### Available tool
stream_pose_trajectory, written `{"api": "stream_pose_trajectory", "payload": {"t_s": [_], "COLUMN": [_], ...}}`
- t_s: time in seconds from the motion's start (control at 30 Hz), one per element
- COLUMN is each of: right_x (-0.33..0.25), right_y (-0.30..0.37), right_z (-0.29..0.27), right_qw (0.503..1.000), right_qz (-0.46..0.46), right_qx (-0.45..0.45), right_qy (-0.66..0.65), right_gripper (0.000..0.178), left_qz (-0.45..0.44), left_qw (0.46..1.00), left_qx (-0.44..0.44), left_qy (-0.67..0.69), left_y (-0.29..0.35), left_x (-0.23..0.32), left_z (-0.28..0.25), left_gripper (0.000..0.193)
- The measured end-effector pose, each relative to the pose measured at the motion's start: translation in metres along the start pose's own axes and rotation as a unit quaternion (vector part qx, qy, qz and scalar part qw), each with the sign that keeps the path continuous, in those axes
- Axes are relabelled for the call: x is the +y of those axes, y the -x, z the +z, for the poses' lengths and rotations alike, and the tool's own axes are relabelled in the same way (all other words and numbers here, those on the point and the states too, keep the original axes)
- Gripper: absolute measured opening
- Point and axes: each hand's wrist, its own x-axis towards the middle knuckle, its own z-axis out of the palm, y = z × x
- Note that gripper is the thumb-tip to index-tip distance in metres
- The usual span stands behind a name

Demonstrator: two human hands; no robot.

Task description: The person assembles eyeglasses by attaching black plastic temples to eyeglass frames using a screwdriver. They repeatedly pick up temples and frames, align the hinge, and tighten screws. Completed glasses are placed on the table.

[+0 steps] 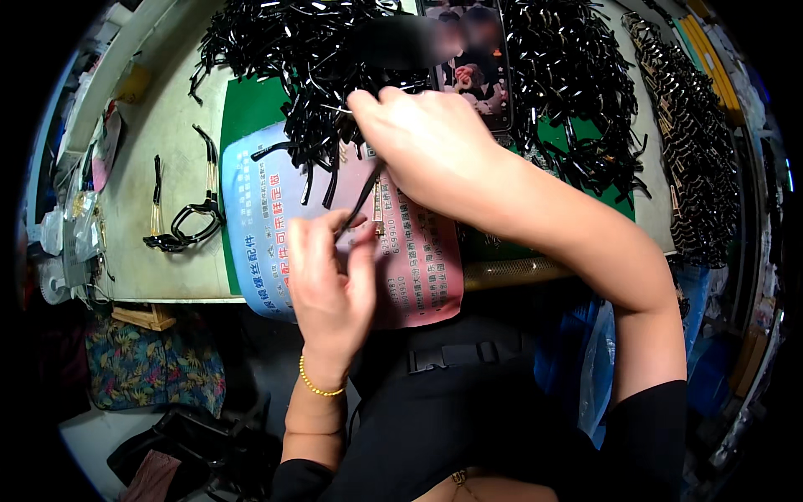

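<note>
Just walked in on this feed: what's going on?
Bare-handed work over a blue-and-pink sheet. The person's left hand pinches a slim black piece; the right hand is at a heap of black eyeglass arms, its grip unclear. A glasses frame lies to the left on the bench.

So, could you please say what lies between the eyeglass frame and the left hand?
The head view shows a strip of green mat, then the printed sheet, between the eyeglass frame and left hand.

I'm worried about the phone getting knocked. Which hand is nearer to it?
Right: the right hand is by the phone, at its lower left; the left hand is farther left and lower.
</note>
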Motion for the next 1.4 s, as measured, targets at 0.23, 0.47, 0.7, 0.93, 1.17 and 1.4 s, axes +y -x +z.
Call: {"api": "stream_pose_trajectory", "payload": {"t_s": [0.23, 0.47, 0.7, 0.93, 1.17, 1.4], "right_x": [-0.002, -0.006, 0.008, 0.011, 0.010, -0.001], "right_y": [-0.014, 0.052, 0.133, 0.158, 0.157, 0.171], "right_z": [0.005, -0.066, -0.092, -0.094, -0.104, -0.104], "right_qw": [0.998, 0.985, 0.782, 0.755, 0.778, 0.910], "right_qz": [-0.038, 0.059, 0.250, 0.294, 0.294, 0.125], "right_qx": [0.001, -0.056, -0.197, -0.180, -0.220, -0.222], "right_qy": [0.054, -0.155, -0.536, -0.557, -0.510, -0.327], "right_gripper": [0.015, 0.021, 0.031, 0.027, 0.029, 0.029], "left_qz": [0.021, -0.042, 0.153, 0.220, 0.287, 0.431], "left_qw": [0.983, 0.998, 0.967, 0.952, 0.938, 0.874], "left_qx": [-0.003, 0.033, -0.157, -0.199, -0.194, -0.202], "left_qy": [-0.185, 0.026, 0.129, 0.075, -0.027, -0.101], "left_y": [-0.010, -0.003, 0.007, 0.006, 0.005, 0.007], "left_x": [-0.001, 0.000, 0.034, 0.043, 0.037, 0.041], "left_z": [0.007, -0.002, 0.013, 0.032, 0.025, 0.024], "left_gripper": [0.020, 0.012, 0.022, 0.033, 0.033, 0.030]}}
